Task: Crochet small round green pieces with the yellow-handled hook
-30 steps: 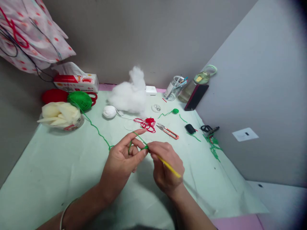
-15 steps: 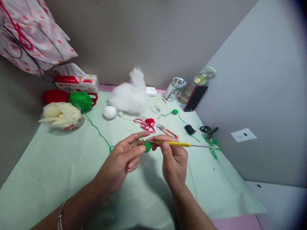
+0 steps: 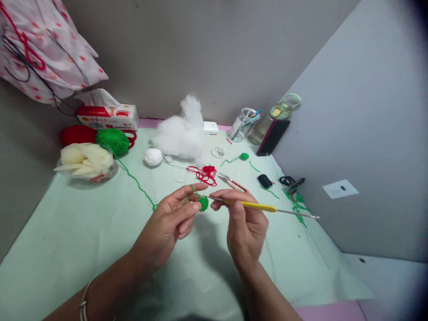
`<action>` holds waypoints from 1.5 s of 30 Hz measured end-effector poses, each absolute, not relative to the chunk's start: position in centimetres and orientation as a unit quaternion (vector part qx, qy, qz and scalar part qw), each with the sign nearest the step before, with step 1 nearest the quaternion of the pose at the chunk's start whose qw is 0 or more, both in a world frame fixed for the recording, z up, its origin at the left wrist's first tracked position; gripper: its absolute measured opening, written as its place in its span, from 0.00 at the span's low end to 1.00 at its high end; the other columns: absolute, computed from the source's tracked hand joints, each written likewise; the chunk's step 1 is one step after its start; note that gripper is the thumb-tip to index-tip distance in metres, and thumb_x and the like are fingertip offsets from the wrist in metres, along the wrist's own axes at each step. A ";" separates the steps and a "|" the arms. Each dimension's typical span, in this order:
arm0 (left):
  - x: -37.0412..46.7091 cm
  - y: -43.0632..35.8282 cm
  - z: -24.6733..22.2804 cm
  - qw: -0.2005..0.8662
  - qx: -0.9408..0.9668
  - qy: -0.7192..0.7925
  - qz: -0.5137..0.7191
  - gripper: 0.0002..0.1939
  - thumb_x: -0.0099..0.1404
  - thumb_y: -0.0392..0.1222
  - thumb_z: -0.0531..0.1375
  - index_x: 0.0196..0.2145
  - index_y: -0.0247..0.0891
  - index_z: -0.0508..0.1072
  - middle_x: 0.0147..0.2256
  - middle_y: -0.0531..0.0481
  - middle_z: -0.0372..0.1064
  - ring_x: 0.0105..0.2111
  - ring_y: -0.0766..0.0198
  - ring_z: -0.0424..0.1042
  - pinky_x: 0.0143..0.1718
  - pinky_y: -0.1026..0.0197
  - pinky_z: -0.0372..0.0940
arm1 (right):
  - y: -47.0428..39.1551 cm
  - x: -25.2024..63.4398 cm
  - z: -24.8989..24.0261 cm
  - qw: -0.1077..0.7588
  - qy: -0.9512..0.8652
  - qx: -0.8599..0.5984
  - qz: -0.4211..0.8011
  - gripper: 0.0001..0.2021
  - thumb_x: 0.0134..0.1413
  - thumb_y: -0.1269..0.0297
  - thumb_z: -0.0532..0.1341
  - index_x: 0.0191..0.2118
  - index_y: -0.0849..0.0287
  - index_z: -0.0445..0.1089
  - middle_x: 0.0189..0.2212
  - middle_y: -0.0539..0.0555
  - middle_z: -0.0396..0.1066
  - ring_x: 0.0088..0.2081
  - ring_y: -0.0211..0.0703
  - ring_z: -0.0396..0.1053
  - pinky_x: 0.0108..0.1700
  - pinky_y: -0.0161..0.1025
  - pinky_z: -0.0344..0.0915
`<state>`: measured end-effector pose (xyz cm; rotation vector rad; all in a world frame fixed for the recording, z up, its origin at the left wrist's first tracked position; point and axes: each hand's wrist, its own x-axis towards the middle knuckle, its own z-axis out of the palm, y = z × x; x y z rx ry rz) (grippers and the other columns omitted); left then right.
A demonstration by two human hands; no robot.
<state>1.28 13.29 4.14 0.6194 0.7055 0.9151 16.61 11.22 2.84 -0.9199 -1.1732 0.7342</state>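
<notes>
Between thumb and fingers, my left hand [image 3: 175, 214] pinches a small round green crochet piece [image 3: 203, 203]. Green yarn [image 3: 135, 180] loops over the raised left index finger and trails back to a green yarn ball [image 3: 113, 141] at the far left. My right hand [image 3: 245, 223] grips a double-ended crochet hook [image 3: 259, 206] by its yellow handle. The hook's left tip is at the upper edge of the green piece; whether it sits in a stitch is too small to tell. Its other metal end points right, tilted slightly down.
Beyond my hands lie orange-handled thread snips [image 3: 234, 182], tangled red yarn [image 3: 204, 174], white stuffing [image 3: 180, 133] and a white yarn ball [image 3: 153, 157]. A pen cup [image 3: 240, 127], bottle [image 3: 264, 127] and phone [image 3: 273, 137] stand back right. A bowl [image 3: 100, 174] and tissue pack [image 3: 109, 117] sit left.
My right hand has shifted slightly right and turned, so the hook's far end now points lower. The green piece has moved a little left and up in my left hand.
</notes>
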 end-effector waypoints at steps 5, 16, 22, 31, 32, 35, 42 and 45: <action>1.5 13.2 4.1 0.800 0.288 0.317 0.419 0.15 0.65 0.40 0.70 0.49 0.41 0.81 0.19 0.64 0.53 0.17 0.76 0.45 0.18 0.70 0.44 | 11.4 16.6 3.0 0.625 -0.564 -0.428 0.328 0.08 0.68 0.68 0.63 0.44 0.50 0.80 0.38 0.51 0.81 0.40 0.41 0.77 0.42 0.38 0.74; 1.4 13.4 3.9 0.777 0.293 0.335 0.445 0.15 0.64 0.41 0.72 0.49 0.43 0.81 0.22 0.63 0.53 0.17 0.78 0.48 0.19 0.70 0.47 | 11.6 17.0 2.8 0.682 -0.504 -0.391 0.358 0.08 0.70 0.68 0.61 0.43 0.52 0.79 0.38 0.50 0.78 0.33 0.37 0.74 0.35 0.37 0.73; 1.5 13.3 3.7 0.763 0.300 0.347 0.455 0.13 0.64 0.42 0.71 0.47 0.43 0.82 0.24 0.62 0.56 0.17 0.79 0.48 0.19 0.69 0.46 | 11.1 16.6 2.7 0.681 -0.563 -0.398 0.248 0.11 0.71 0.73 0.58 0.46 0.54 0.78 0.37 0.51 0.77 0.34 0.38 0.75 0.36 0.39 0.73; 1.6 13.3 3.3 0.765 0.313 0.356 0.436 0.06 0.65 0.44 0.70 0.38 0.41 0.80 0.15 0.63 0.53 0.16 0.75 0.46 0.19 0.68 0.46 | 10.9 16.2 2.7 0.687 -0.550 -0.395 0.263 0.11 0.72 0.72 0.56 0.45 0.54 0.77 0.36 0.51 0.76 0.33 0.39 0.74 0.34 0.40 0.73; 1.6 13.3 3.3 0.764 0.314 0.357 0.436 0.06 0.66 0.44 0.69 0.38 0.41 0.80 0.15 0.63 0.53 0.16 0.75 0.46 0.19 0.68 0.46 | 10.9 16.2 2.7 0.687 -0.549 -0.399 0.259 0.11 0.72 0.72 0.56 0.45 0.54 0.77 0.35 0.51 0.75 0.32 0.39 0.74 0.34 0.40 0.73; 1.6 13.2 3.2 0.761 0.314 0.360 0.439 0.06 0.66 0.44 0.69 0.37 0.41 0.79 0.16 0.63 0.53 0.16 0.75 0.47 0.19 0.69 0.46 | 11.0 16.2 2.7 0.682 -0.571 -0.405 0.212 0.12 0.71 0.73 0.56 0.45 0.55 0.77 0.36 0.52 0.76 0.33 0.39 0.75 0.34 0.40 0.73; 2.0 13.2 3.5 0.771 0.285 0.346 0.452 0.08 0.63 0.42 0.72 0.37 0.40 0.78 0.24 0.61 0.60 0.16 0.78 0.48 0.18 0.69 0.45 | 10.6 16.5 1.8 0.608 -0.675 -0.413 0.067 0.14 0.68 0.76 0.58 0.51 0.54 0.77 0.40 0.56 0.79 0.41 0.45 0.78 0.38 0.42 0.76; 2.1 13.2 4.0 0.786 0.271 0.336 0.443 0.11 0.62 0.43 0.72 0.42 0.40 0.79 0.21 0.63 0.56 0.17 0.77 0.46 0.18 0.69 0.45 | 10.5 16.5 1.4 0.576 -0.706 -0.411 -0.018 0.17 0.67 0.76 0.60 0.54 0.53 0.77 0.45 0.58 0.80 0.44 0.46 0.79 0.38 0.42 0.77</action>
